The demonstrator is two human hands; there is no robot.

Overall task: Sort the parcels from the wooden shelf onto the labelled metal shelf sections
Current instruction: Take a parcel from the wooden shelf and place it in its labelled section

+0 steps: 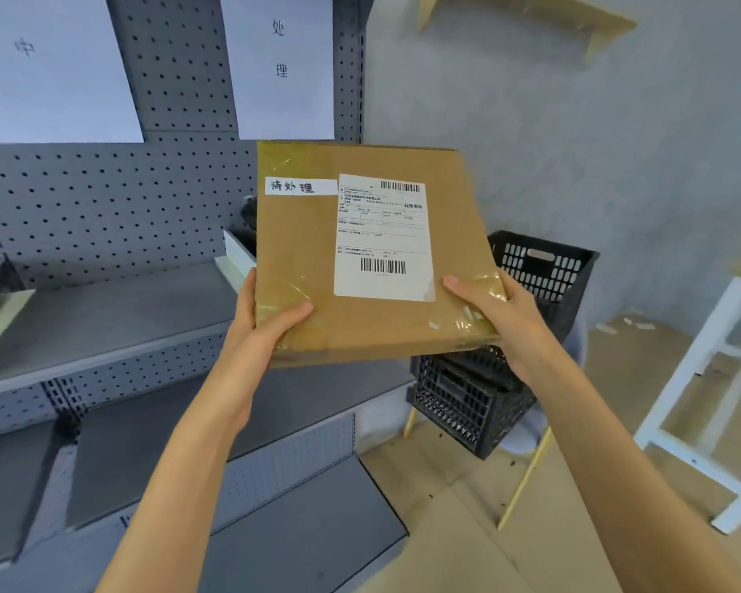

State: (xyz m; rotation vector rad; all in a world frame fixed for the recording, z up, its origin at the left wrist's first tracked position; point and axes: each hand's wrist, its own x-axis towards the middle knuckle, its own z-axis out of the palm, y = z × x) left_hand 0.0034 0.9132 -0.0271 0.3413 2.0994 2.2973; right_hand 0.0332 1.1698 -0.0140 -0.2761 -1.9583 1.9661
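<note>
Two hands hold one flat cardboard parcel (360, 250) up in front of the grey metal shelf (103, 318), its face tipped toward the person so the printing can be read. The left hand (266, 331) clamps the near left corner, thumb pressed flat on the front and the fingers hidden behind the cardboard. The right hand (501, 318) grips the near right corner the same way, thumb on the taped front, fingers out of sight behind. So both are pinching the parcel, not spread.

On the parcel sits a white shipping label (383, 237) and, just left of it, a handwritten strip (300, 187) with three characters. On the pegboard behind hangs a paper sign (281, 57) whose two visible characters look like the last two on the strip; another sign (48, 66) further left shows a different character. My judgement is that the parcel belongs in the section under the nearer-right sign, which lies almost straight behind it.

To do this well, the person should check the strip against the sign before lowering, then keep both corners gripped and slide the parcel in flat, far edge first, onto the bare shelf board. A pale box (236, 258) leans at the left edge of the parcel on that shelf; it is worth steering clear of it. The black crates (510, 336) on the right are no part of the sort.
</note>
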